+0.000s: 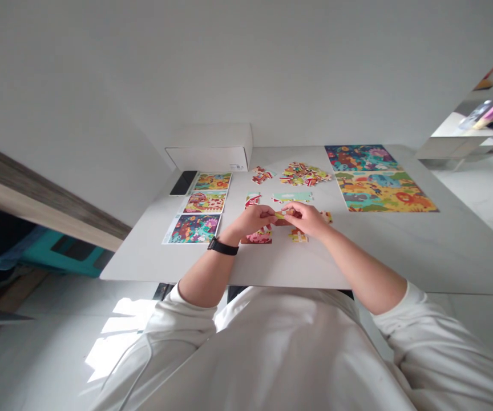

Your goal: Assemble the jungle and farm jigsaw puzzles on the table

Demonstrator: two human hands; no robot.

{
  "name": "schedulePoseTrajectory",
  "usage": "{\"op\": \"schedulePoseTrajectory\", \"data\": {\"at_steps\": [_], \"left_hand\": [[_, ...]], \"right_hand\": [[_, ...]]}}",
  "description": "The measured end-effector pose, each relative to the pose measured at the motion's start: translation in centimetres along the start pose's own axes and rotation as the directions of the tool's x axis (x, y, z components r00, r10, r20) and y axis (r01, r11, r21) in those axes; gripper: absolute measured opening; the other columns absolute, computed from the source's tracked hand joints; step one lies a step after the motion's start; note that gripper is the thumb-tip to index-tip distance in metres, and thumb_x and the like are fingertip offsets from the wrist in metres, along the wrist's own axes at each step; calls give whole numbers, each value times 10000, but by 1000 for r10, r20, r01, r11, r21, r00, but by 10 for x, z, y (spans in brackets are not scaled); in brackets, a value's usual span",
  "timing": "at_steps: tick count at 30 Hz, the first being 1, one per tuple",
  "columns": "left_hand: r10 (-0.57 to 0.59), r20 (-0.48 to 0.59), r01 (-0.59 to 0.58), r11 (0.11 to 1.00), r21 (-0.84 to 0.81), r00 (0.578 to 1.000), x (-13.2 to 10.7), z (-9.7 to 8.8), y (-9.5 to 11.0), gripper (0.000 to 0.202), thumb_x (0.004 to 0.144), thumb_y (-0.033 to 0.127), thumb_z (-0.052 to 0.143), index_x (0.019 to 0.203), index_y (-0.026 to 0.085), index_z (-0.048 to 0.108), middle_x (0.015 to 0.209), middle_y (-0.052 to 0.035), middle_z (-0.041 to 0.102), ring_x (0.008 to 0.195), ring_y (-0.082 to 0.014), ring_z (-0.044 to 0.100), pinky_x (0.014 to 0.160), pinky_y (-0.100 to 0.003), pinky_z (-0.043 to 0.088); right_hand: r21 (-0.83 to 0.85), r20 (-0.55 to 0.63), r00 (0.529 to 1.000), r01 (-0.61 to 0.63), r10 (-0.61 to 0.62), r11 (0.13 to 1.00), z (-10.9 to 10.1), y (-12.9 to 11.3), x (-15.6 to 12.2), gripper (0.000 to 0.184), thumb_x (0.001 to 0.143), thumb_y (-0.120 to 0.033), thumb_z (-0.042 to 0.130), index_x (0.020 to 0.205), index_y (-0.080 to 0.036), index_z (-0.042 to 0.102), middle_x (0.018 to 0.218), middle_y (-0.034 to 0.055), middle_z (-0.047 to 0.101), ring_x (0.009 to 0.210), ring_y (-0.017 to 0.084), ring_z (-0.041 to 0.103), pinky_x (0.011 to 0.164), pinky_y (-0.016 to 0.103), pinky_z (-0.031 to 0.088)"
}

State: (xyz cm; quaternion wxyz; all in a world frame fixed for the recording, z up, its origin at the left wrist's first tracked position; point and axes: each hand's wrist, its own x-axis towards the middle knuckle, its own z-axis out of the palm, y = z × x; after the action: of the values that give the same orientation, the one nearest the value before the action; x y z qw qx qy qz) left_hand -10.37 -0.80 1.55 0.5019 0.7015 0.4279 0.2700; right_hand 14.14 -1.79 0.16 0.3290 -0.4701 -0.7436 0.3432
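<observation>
My left hand [256, 220] and my right hand [305, 218] meet over the middle of the table. Between their fingertips is a yellow and brown puzzle piece [281, 216], pinched from both sides; whether it is one piece or a few joined cannot be made out. Just under my left hand lies a joined pink section of puzzle [260, 237], and a red barn section [253, 200] shows beyond it. A pale green strip of joined pieces [293, 196] lies past my fingers. Near my right hand are an orange piece [299, 236] and another small piece [327, 217].
Farther back are a heap of loose puzzle pieces [305, 173] and a small cluster [262, 174]. Two finished-looking puzzles [387, 191] lie at the right. A picture sheet [203, 202], a dark phone [183, 182] and a white box [207, 147] are at the left, against the wall.
</observation>
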Motion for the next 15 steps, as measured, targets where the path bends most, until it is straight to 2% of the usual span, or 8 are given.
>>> {"op": "schedulePoseTrajectory", "data": {"at_steps": [4, 8, 12, 15], "left_hand": [[-8, -8, 8, 1000, -26, 1000, -1, 1, 2, 326, 859, 446, 828, 975, 166, 709, 708, -21, 743, 586, -124, 666, 552, -213, 497], [0, -25, -1, 999, -50, 1000, -3, 0, 3, 438, 833, 483, 863, 1087, 168, 694, 748, -33, 758, 630, -150, 709, 520, -203, 466], [18, 6, -17, 999, -31, 1000, -3, -4, 1, 385, 855, 470, 837, 1060, 172, 704, 704, -27, 741, 642, -156, 712, 560, -217, 489], [48, -63, -50, 998, -41, 997, -2, -12, -2, 304, 859, 421, 813, 994, 166, 714, 761, -48, 760, 655, -139, 690, 601, -231, 512]], "right_hand": [[41, -5, 1000, -19, 19, 999, 0, 1, 1, 340, 917, -498, 680, 1151, -256, 736, 809, -2, 705, 692, 177, 620, 678, 309, 489], [116, -6, 1000, -28, 29, 993, -1, 1, 2, 301, 890, -480, 701, 1086, -252, 689, 933, 24, 731, 740, 176, 657, 687, 309, 519], [149, 42, 999, -35, 29, 988, -3, -3, 2, 293, 857, -471, 726, 1018, -237, 656, 987, 39, 727, 730, 170, 674, 685, 314, 548], [160, 68, 998, -19, 8, 987, -5, -4, 1, 288, 852, -467, 735, 996, -234, 646, 991, 39, 719, 729, 164, 671, 675, 305, 547]]}}
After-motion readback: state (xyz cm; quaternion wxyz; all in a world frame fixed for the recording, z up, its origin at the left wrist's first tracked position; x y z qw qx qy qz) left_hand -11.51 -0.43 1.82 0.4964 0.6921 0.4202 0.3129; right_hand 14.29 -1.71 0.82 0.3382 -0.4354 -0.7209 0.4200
